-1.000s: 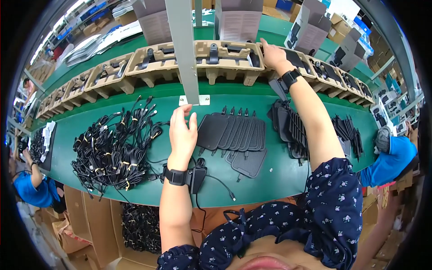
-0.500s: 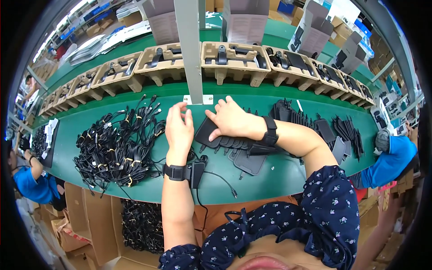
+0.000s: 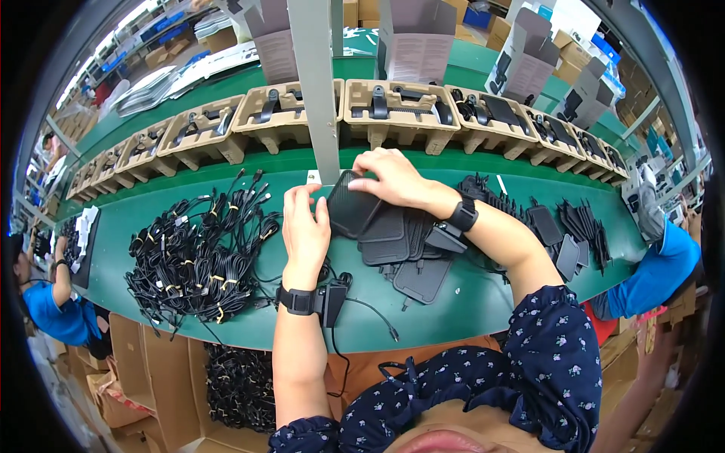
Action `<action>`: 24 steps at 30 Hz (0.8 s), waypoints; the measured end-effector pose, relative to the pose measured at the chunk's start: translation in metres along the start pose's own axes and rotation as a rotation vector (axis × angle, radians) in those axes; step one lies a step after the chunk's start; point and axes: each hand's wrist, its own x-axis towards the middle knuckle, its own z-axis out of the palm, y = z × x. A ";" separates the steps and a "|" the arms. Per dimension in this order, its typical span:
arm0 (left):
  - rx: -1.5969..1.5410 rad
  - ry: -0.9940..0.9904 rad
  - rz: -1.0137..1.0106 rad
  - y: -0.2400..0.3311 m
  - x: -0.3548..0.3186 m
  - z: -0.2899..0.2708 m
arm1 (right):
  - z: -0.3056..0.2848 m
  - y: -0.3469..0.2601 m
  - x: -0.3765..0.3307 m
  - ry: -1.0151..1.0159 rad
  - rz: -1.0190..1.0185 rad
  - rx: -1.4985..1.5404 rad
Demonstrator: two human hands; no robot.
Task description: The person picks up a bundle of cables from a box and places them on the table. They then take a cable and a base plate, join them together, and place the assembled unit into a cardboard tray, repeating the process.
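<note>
Black textured pad [image 3: 353, 202]: we now pinch its top with right hand [image 3: 389, 180] fingers, come back from the far pulp trays [image 3: 396, 112]; left hand [image 3: 304, 230], fingers together, steadies its edge. Lifted off the pad stack [image 3: 400, 234], mid-surface; cable bundles [image 3: 200, 253] lie leftward.

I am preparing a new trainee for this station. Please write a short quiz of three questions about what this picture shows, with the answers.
1. True or false: both hands touch the same flat black textured pad.
2. What lies on the green table top to the left of the left hand? A) white boxes B) a heap of bundled black cables C) metal screws
3. Fill in: the right hand lifts the pad from a fanned stack of black pads, and behind it stands a row of moulded ____ pulp trays.

Key: 1 true; 2 B; 3 beige
</note>
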 end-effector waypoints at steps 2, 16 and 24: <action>0.000 -0.003 0.009 -0.003 -0.001 0.000 | -0.015 0.000 0.006 -0.085 0.208 0.278; 0.040 0.045 0.088 -0.014 -0.002 -0.007 | -0.084 0.140 0.059 0.811 0.079 -0.295; -0.085 0.174 0.032 -0.017 0.008 -0.024 | -0.037 0.175 0.057 0.483 0.210 -0.544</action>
